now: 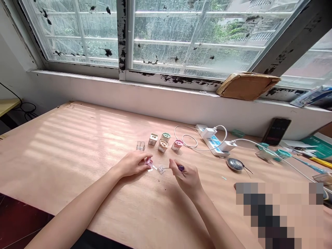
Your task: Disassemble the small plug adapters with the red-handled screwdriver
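Observation:
My left hand (133, 164) rests on the table, thumb and fingers closed around a small pink pencil sharpener part (148, 161). Small flat metal pieces, like sharpener blades (150, 170), lie just under its fingertips. In my right hand (187, 178) is a screwdriver with a purple handle (181, 168). Its thin shaft points left, with the tip at a small clear plastic piece (161, 169); whether they touch I cannot tell. Two tiny dark bits, perhaps screws (165, 188), lie nearer me. Beyond the hands stand several two-hole pencil sharpeners (163, 146) and a clear plastic case (140, 145).
A white power strip (212, 141) with plugged chargers and looping white cables lies back right. Near it are a dark round object (235, 164), a propped phone (278, 131) and teal containers (282, 154). A cardboard piece (248, 85) leans at the window. The lower right is pixelated.

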`<state>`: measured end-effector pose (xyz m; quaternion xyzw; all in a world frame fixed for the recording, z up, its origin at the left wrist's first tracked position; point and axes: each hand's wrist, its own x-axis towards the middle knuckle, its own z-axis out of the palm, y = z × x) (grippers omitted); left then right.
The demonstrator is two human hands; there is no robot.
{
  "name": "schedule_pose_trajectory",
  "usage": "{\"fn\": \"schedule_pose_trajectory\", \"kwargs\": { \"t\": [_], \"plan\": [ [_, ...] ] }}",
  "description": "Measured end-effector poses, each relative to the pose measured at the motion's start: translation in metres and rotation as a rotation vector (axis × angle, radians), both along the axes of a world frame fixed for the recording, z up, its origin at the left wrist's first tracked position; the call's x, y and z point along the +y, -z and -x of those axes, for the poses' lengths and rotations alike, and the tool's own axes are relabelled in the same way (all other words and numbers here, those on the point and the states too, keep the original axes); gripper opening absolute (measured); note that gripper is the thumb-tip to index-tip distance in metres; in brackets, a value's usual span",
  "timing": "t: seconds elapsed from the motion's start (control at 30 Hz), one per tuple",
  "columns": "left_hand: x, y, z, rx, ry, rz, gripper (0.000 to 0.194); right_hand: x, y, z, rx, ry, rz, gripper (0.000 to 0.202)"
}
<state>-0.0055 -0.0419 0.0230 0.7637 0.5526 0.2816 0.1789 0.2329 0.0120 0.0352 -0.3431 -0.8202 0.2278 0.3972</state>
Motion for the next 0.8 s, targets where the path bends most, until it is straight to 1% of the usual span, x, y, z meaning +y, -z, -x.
{"fn": "schedule_pose_trajectory", "kwargs": {
  "t": [0.13, 0.27, 0.33, 0.47, 0.63, 0.8],
  "plan": [
    [0.0, -0.002, -0.002, -0.019, 0.006, 0.007, 0.034, 0.004, 0.009, -0.006, 0.131, 0.051, 0.149, 0.056],
    [0.0, 0.0, -0.002, -0.039, 0.001, -0.005, 0.035, 0.003, 0.018, -0.009, 0.319, 0.064, 0.346, 0.054],
    [0.0, 0.001, -0.003, -0.046, 0.006, -0.01, 0.035, 0.004, 0.02, -0.01, 0.395, 0.072, 0.403, 0.054],
    [0.0, 0.002, -0.003, -0.054, 0.005, -0.006, 0.037, 0.005, 0.021, -0.011, 0.464, 0.08, 0.412, 0.053],
    [0.0, 0.005, -0.003, -0.069, 0.004, -0.006, 0.038, 0.006, 0.024, -0.013, 0.405, 0.041, 0.368, 0.052],
    [0.003, 0.008, -0.006, -0.082, 0.034, -0.014, 0.037, 0.006, 0.028, -0.01, 0.341, -0.011, 0.358, 0.048]
  ]
}}
